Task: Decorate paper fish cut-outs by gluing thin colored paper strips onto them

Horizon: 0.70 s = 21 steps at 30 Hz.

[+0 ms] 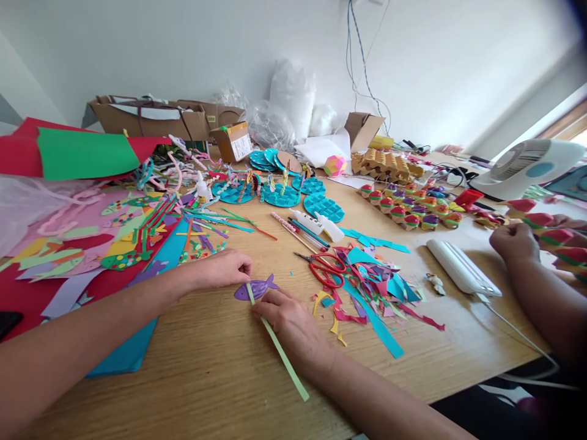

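A pale green strip crosses the purple fish on the bench, apparently being positioned, left hand closed on its far side, right hand nearer, grip unclear; any adjustment calls for light, steady fingers.

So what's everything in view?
Fish cutout: one, purple, between hands
Strip: one, pale green, across fish
Scissors: one, red, centre
Scraps: many, mixed, beside scissors
Glue bottles: three, white, middle
Discs: several, turquoise, back
Egg cartons: several, multicoloured, right
Power bank: one, white, right
Fan: one, white, right
Paper sheets: many, multicoloured, left
Boxes: several, brown, back
Bags: several, whitish, back
Table: one, brown, underneath
Other person's hands: two, right
Left hand, right hand: one each, centre
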Each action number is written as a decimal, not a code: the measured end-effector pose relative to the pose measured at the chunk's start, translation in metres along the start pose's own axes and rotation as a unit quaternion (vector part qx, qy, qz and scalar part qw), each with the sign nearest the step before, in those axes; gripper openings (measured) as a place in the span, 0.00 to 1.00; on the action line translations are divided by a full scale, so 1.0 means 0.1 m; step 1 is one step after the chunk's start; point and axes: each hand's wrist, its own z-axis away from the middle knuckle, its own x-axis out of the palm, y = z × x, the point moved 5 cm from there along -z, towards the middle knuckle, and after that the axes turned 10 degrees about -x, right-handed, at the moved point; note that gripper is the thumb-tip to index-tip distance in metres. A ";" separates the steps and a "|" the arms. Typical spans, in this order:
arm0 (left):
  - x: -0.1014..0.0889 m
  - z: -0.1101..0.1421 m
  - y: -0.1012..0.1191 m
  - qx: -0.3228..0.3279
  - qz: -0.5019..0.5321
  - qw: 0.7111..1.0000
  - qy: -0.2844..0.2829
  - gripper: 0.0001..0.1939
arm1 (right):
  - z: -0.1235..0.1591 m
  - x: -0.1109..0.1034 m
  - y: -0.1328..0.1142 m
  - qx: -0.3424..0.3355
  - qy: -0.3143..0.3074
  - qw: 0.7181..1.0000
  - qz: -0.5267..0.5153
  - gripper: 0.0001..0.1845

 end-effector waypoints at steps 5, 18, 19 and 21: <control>0.01 -0.03 -0.02 -0.001 -0.008 1.000 0.000 0.07 | -0.01 0.02 0.00 -0.006 0.005 1.000 0.013 0.10; 0.00 -0.04 0.00 0.008 -0.019 1.000 0.006 0.06 | -0.01 0.04 0.00 0.003 0.004 1.000 0.016 0.09; 0.00 -0.04 0.00 0.009 -0.020 1.000 0.007 0.06 | -0.01 0.04 0.00 0.004 0.001 1.000 0.017 0.09; 0.00 -0.04 0.00 0.007 -0.023 1.000 0.008 0.06 | -0.01 0.04 -0.01 0.006 -0.004 1.000 0.019 0.10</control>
